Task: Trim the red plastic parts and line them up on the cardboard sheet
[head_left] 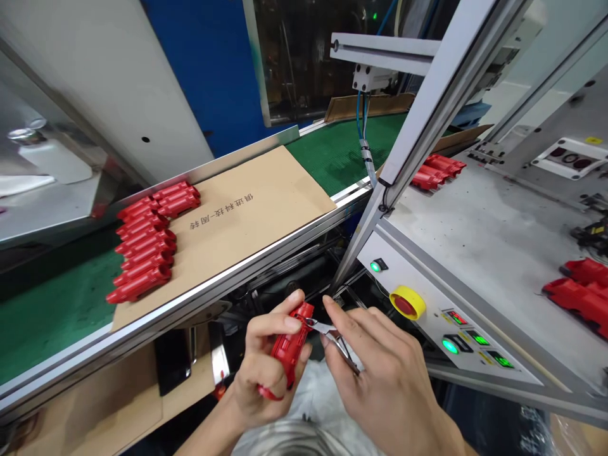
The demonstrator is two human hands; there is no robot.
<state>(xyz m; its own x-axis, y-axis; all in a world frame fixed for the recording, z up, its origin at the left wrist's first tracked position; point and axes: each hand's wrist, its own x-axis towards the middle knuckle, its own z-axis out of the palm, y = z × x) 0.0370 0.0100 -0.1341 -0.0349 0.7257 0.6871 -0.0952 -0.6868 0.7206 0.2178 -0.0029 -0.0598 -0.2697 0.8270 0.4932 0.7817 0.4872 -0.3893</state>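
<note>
My left hand point(266, 361) is closed round a red plastic part point(291, 345), a long ribbed body held tilted in front of me. In my right hand point(389, 367) are small metal side cutters point(339, 342), their handles partly hidden by my fingers. The cutters' jaws touch the upper side of the red part near its top end. Several similar red parts point(145, 250) lie in a row on a cardboard sheet point(256, 215) to the left, over the conveyor.
The green conveyor belt point(327, 158) runs behind its metal rail. A metal post point(422, 107) rises at the right, beside a machine table point(470, 221) with more red parts point(582, 291). Its front panel carries a yellow-ringed red button point(407, 303). A dark phone-like slab point(171, 361) lies below the conveyor.
</note>
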